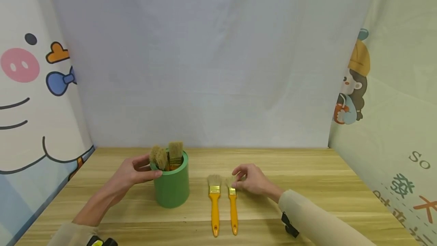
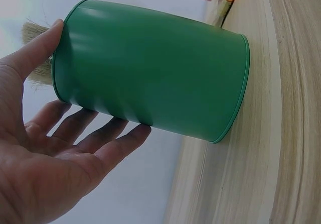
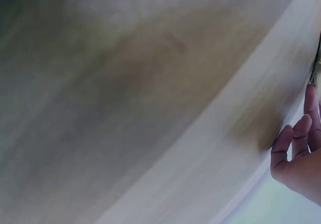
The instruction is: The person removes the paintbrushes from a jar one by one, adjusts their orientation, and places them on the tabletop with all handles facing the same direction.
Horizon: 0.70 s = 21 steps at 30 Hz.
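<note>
My left hand (image 1: 131,171) holds a green cylindrical can (image 1: 172,191) near its top, thumb at the rim and fingers round the side. The can stands upright on the table; in the left wrist view the can (image 2: 150,68) hides parts of the fingertips. Several paintbrushes (image 1: 175,150) stand in it, bristles up. My right hand (image 1: 254,179) is at the bristle end of a narrow paintbrush (image 1: 233,210) with a yellow handle, lying on the table. Its fingertips are by the bristles; whether they pinch them is unclear. A wider yellow-handled paintbrush (image 1: 215,210) lies just left of it.
The wooden table (image 1: 307,166) has a pale cloth (image 1: 211,67) hanging behind its far edge. Printed cloths with cartoon figures hang at the left (image 1: 37,124) and right (image 1: 392,124) sides.
</note>
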Tool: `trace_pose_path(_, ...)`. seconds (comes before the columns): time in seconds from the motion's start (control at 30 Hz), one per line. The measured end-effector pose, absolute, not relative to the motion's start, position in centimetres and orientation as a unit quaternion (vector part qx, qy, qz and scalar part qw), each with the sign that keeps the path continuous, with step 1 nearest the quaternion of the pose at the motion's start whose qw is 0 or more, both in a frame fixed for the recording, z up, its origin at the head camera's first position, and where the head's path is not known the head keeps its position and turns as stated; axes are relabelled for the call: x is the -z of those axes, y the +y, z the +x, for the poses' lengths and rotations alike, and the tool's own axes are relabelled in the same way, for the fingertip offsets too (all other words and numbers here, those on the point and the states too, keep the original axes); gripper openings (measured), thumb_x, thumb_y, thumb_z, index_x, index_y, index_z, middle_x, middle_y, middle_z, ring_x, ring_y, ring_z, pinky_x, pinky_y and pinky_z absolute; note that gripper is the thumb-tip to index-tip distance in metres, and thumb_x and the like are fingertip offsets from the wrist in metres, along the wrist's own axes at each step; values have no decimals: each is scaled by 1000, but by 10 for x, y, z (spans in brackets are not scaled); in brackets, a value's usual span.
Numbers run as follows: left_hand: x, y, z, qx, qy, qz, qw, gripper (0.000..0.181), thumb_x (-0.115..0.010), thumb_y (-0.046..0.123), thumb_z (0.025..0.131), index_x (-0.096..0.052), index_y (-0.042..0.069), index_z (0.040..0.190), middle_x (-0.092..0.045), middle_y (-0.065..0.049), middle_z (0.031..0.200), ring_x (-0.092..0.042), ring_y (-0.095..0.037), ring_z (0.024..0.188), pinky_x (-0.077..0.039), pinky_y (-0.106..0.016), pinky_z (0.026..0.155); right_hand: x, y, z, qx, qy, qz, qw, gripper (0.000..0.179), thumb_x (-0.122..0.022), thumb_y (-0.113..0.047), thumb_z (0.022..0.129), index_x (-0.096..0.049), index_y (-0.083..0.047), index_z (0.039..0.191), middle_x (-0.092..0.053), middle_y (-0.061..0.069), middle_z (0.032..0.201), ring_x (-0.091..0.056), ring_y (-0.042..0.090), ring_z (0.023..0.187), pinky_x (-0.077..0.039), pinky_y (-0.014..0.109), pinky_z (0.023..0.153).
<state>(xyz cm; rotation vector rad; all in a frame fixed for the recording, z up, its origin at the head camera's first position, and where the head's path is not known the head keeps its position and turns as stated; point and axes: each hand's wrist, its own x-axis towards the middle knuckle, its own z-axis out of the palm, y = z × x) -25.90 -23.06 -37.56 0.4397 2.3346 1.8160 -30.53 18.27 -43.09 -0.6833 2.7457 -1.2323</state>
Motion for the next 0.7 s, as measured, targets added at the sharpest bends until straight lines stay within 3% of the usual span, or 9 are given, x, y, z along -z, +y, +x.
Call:
trace_pose_path(0.53,375,-232,-258,-604,780,146,79,83,-75,25,99,-31,0,165,-37,-30,162,-39,-52,146,-48,-56,108,425,187,-302,401,888,-225,22,38,-89,-13,87,-71,3,117,-71,6,93,-60,15,71,-50,30,68)
trace_pose_path(0.7,374,-232,-258,-604,780,145,80,83,-76,26,99,-31,0,165,-36,-30,162,-37,-52,147,-47,-58,109,415,190,-306,385,893,-233,-6,35,-87,-13,89,-72,2,116,-71,8,96,-56,20,78,-45,30,71)
